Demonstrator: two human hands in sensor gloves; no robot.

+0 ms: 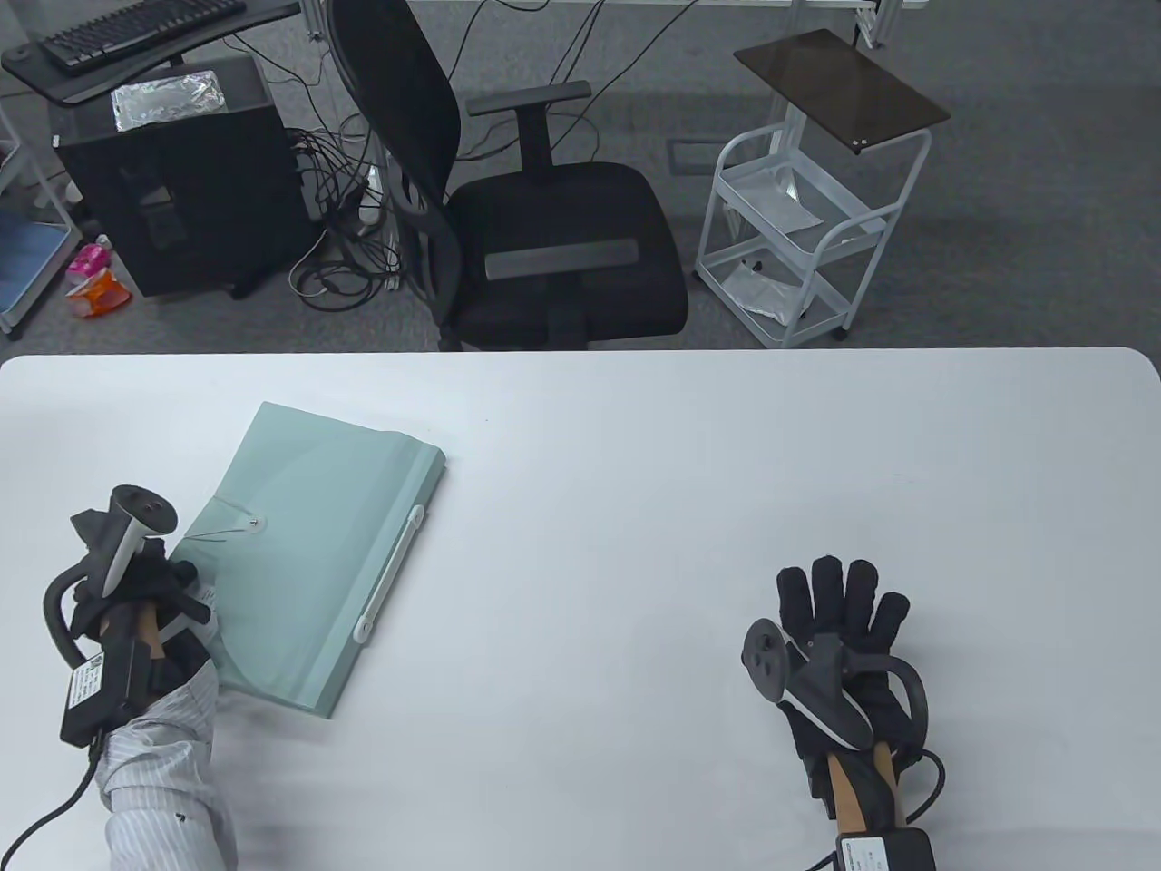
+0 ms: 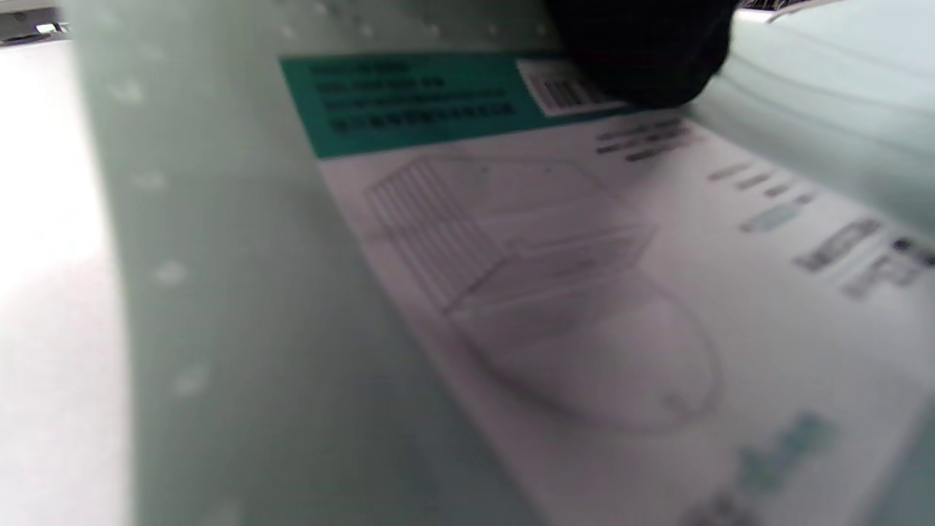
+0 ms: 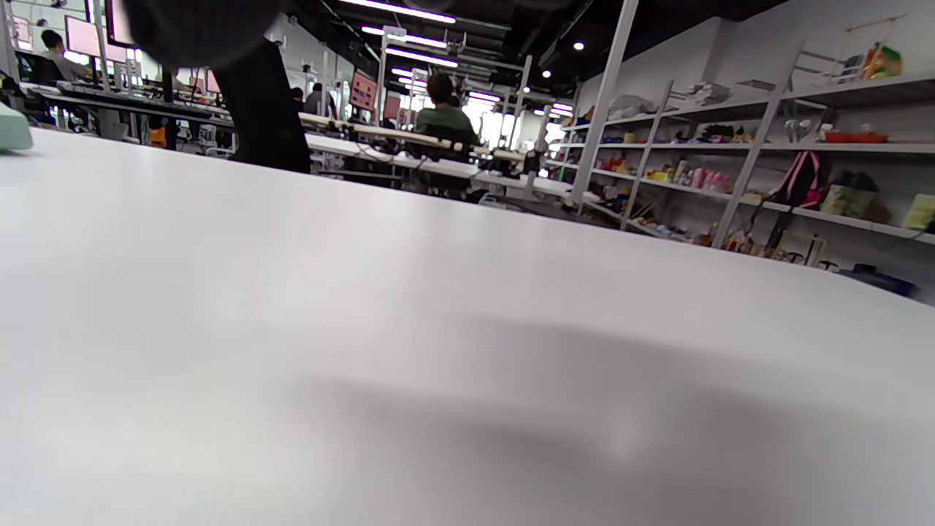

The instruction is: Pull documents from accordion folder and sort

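A pale green accordion folder (image 1: 317, 553) lies closed and slanted on the left of the white table (image 1: 635, 472), its elastic cord and button (image 1: 258, 523) on top. My left hand (image 1: 172, 590) grips the folder's near left edge. In the left wrist view a black fingertip (image 2: 643, 51) presses on the folder's printed label sheet (image 2: 584, 292), seen blurred and very close. My right hand (image 1: 839, 608) rests flat on the table at the right with its fingers spread, holding nothing. The right wrist view shows bare table (image 3: 438, 329) and the folder's corner (image 3: 11, 128) far off.
A black office chair (image 1: 544, 227) and a white wire cart (image 1: 798, 227) stand on the floor beyond the table's far edge. A computer tower (image 1: 172, 172) is at the back left.
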